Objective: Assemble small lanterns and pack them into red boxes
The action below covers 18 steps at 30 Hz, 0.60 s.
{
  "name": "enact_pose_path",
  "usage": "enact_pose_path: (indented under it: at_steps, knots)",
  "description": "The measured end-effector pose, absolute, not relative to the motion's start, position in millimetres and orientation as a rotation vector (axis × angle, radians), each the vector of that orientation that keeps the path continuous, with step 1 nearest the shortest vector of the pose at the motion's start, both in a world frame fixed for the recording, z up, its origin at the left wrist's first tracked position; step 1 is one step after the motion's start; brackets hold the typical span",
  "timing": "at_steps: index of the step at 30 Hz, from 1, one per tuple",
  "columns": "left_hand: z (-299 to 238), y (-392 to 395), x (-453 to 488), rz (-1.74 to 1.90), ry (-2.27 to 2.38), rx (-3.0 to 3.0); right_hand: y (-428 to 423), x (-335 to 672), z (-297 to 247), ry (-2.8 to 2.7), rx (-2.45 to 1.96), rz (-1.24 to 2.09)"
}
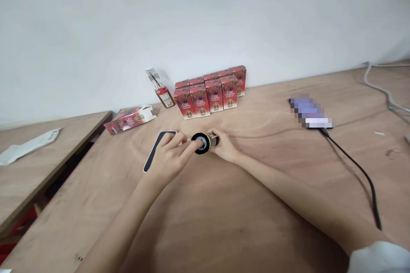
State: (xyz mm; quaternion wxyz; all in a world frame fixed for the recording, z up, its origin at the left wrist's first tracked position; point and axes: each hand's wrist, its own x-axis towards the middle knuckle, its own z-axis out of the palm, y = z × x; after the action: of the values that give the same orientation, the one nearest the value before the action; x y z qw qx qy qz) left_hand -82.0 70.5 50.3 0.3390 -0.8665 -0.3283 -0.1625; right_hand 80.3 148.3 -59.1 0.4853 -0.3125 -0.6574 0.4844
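My right hand [222, 145] is wrapped round a small black-and-gold lantern [206, 141], tipped so that its round black base faces me. My left hand [173, 153] reaches the base from the left, with its fingers bent and the tips of the thumb and forefinger at the base's middle. Whether those tips pinch some small part cannot be made out. Under the left hand a dark flat slab with a white rim [156, 147] lies on the table, partly covered by the fingers.
Several red Christmas boxes [205, 98] stand in rows by the wall. Left of them are a bottle with a red label [164, 95] and an opened red box [131, 119] on its side. A phone [309, 113] with a black cable [355, 164] lies right. A gap separates another table [28, 175], bearing a white packet [30, 146].
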Motion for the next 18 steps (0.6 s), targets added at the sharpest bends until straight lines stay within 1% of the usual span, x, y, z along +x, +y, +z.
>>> enact_pose_path:
  at_steps: [3, 6, 10, 12, 18]
  knots:
    - [48, 69, -91, -0.471, -0.9, -2.283, 149, 80, -60, -1.589, -0.764, 1.178]
    - [40, 61, -106, -0.527, -1.052, -2.279, 150, 81, -62, -1.599, -0.775, 1.149]
    - [20, 43, -133, -0.295, -1.332, -2.376, 151, 81, -63, -1.619, -0.775, 1.12]
    - [8, 34, -145, -0.188, -1.401, -2.45, 151, 80, -64, -1.608, -0.76, 1.133]
    - [-18, 21, -156, -0.186, -1.526, -2.401, 151, 80, -65, -1.592, -0.778, 1.144]
